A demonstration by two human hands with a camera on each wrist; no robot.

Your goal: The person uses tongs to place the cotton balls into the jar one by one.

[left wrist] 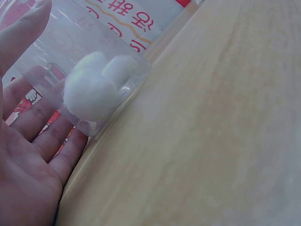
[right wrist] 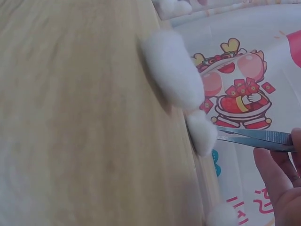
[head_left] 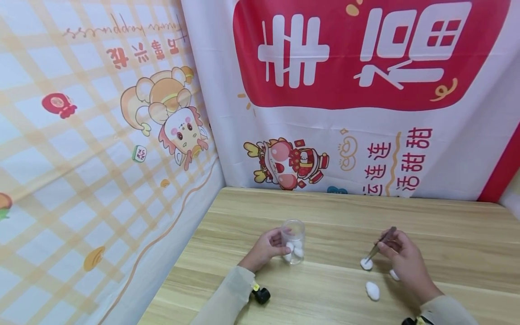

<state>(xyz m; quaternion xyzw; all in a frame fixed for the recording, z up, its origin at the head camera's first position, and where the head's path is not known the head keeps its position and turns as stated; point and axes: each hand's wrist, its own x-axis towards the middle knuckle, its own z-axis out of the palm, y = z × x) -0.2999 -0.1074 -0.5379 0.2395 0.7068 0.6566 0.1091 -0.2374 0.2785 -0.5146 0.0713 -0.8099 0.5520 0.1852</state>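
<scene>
Two hands: left hand (head_left: 266,249) holds clear plastic jar (head_left: 293,241) upright on wooden bench (head_left: 333,216); right hand (head_left: 402,257) pinches slim metal tweezers (head_left: 381,245), tips closed on white cotton ball (head_left: 366,264), lying right of jar.

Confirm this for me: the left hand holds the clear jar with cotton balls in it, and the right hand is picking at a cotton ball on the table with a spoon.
Not a spoon: the right hand holds metal tweezers, tips on a cotton ball on the table, as the right wrist view shows. The rest stands: the left hand holds the clear jar.
</scene>
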